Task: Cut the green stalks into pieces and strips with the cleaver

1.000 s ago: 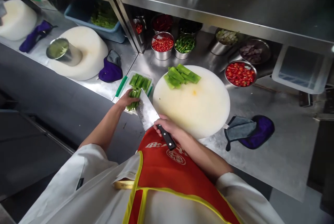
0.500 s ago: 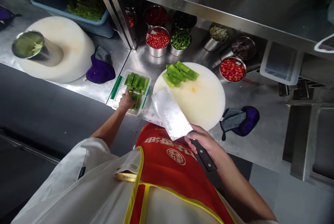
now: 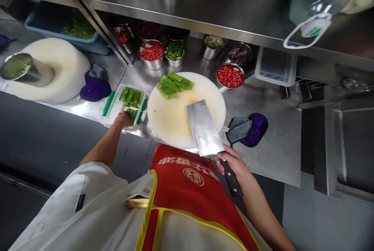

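My right hand point(image 3: 230, 162) grips the black handle of a cleaver point(image 3: 204, 128), its broad blade slanting over the front right of a round white cutting board point(image 3: 172, 124). Cut green vegetable pieces point(image 3: 174, 84), resembling celery, lie at the board's back left. Left of the board, my left hand point(image 3: 122, 119) reaches into a clear plastic box point(image 3: 112, 115) with green side clips. Its fingers are closed around green vegetable strips point(image 3: 131, 113), though the fingertips are partly hidden. More wide green pieces point(image 3: 131, 97) rest in the rear of the box.
Steel pots of chopped red chillies point(image 3: 152, 52), green chillies point(image 3: 175, 51) and red pieces point(image 3: 230, 76) stand behind the board, beneath a steel shelf point(image 3: 187, 21). Purple-and-grey cloths point(image 3: 254, 130) flank the workspace. Another thick round board point(image 3: 64, 64) holds a steel pot point(image 3: 19, 68).
The view has shifted, so the counter appears further left. The cleaver has moved right, from the board's left edge to its front right. My left hand stays in the box.
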Available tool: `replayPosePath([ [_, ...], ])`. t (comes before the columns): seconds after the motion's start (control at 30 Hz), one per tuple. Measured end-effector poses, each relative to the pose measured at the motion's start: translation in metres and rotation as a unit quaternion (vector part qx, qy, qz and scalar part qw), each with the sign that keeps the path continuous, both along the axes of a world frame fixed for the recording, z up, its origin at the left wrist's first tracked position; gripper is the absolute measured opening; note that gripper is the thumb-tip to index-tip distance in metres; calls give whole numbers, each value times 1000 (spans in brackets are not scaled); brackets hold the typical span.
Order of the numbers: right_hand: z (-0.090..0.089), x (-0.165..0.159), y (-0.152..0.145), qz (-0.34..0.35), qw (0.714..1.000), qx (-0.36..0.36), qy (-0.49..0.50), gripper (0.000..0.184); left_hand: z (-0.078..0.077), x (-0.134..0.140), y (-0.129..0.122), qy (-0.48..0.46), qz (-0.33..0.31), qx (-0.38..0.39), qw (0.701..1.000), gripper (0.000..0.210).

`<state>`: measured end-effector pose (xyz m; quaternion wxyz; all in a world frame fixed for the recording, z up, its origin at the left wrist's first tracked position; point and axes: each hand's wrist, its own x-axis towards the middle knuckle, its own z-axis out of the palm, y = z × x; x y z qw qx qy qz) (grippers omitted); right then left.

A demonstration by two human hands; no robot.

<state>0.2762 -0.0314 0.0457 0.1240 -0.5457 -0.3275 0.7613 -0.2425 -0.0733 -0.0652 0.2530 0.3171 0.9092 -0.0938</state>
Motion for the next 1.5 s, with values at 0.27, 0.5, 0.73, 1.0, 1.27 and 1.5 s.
replayPosePath([
  [0.27, -33, 52, 16, 33, 998, 45, -6, 15, 51, 85, 88, 68, -112, 304, 944, 52],
  [0.5, -47, 56, 19, 71, 996, 57, 0, 15, 42, 158, 148, 59, -105, 324, 938, 92],
  [0.73, -51, 56, 23, 69, 996, 52, 6, 16, 36, 195, 125, 39, -132, 352, 926, 81],
  [1.0, -34, 52, 34, 138, 983, 101, -68, 16, -1, 275, 82, -164, -190, 392, 885, 65],
  [1.27, -15, 40, 53, 345, 862, 309, -208, 24, 9, 233, 66, -134, -107, 403, 899, 29],
  [1.5, -5, 27, 58, 475, 760, 352, -269, 38, -6, 247, 80, -276, -368, 388, 799, 24],
])
